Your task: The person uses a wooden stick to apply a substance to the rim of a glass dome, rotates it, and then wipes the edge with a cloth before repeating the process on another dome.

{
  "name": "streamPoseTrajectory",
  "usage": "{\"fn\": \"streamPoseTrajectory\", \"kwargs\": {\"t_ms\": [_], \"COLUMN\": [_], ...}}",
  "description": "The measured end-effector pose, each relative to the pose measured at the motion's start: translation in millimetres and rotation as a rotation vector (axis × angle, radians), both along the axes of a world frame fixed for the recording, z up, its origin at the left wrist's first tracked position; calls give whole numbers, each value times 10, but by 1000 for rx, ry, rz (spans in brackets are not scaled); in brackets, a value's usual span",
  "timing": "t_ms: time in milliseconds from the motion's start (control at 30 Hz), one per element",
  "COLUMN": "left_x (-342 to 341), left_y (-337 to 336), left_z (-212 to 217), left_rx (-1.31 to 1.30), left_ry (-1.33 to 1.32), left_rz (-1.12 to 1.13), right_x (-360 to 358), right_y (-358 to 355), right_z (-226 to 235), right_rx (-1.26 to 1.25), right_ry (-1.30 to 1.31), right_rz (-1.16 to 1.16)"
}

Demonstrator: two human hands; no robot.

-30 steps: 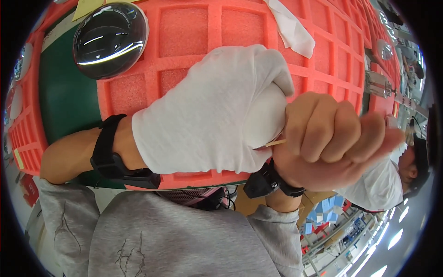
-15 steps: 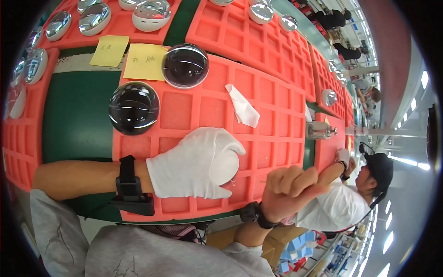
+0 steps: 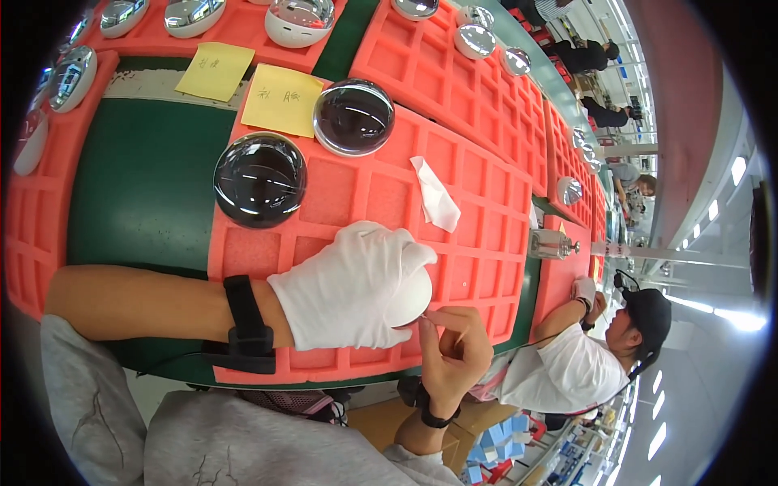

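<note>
My left hand (image 3: 348, 283), in a white glove, is wrapped round a white ball-shaped thing (image 3: 413, 298) above the red foam tray (image 3: 478, 283). Only its smooth pale side shows past the glove. My bare right hand (image 3: 455, 348) pinches with thumb and forefinger at the lower edge of that thing; whatever lies between the fingertips is too small to make out. Beyond the left hand sit two glossy dark domes, one (image 3: 260, 180) at the tray's left edge and another (image 3: 354, 117) farther back. A folded white wipe (image 3: 438, 198) lies on the tray.
Two yellow paper notes (image 3: 215, 71) (image 3: 281, 100) lie near the domes. Other red trays hold several mirror-faced white balls (image 3: 300, 19). To the right stands a clear pump bottle (image 3: 553, 244). A co-worker in a white shirt (image 3: 559, 368) works close by on the right.
My right hand has come left and down from above the tray's right part to the white thing's edge, fingers now pinching there. My left hand keeps its hold, shifted slightly right in view.
</note>
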State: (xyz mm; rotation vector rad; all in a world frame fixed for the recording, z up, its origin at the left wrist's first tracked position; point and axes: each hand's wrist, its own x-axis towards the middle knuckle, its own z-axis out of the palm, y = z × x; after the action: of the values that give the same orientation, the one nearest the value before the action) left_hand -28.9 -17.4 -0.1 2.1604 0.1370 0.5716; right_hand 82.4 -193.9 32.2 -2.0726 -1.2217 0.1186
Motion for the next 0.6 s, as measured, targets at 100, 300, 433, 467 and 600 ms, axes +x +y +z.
{"fn": "streamPoseTrajectory", "kwargs": {"t_ms": [100,300,433,467,600], "left_x": [-41,-42,-27,-35,1], "left_y": [-8,-6,48,80,82], "left_z": [153,126,17,-5,55], "left_rx": [77,53,-114,-144,-237], "left_ry": [214,249,-23,-56,-63], "left_rz": [13,18,-68,-104,-171], "right_x": [19,-40,-211,-236,-308], "right_y": [16,-138,-142,-135,-168], "right_z": [43,163,165,146,28], "right_rx": [20,1,-83,-71,-29], "right_ry": [117,362,468,480,457], "right_rz": [5,64,42,28,7]}}
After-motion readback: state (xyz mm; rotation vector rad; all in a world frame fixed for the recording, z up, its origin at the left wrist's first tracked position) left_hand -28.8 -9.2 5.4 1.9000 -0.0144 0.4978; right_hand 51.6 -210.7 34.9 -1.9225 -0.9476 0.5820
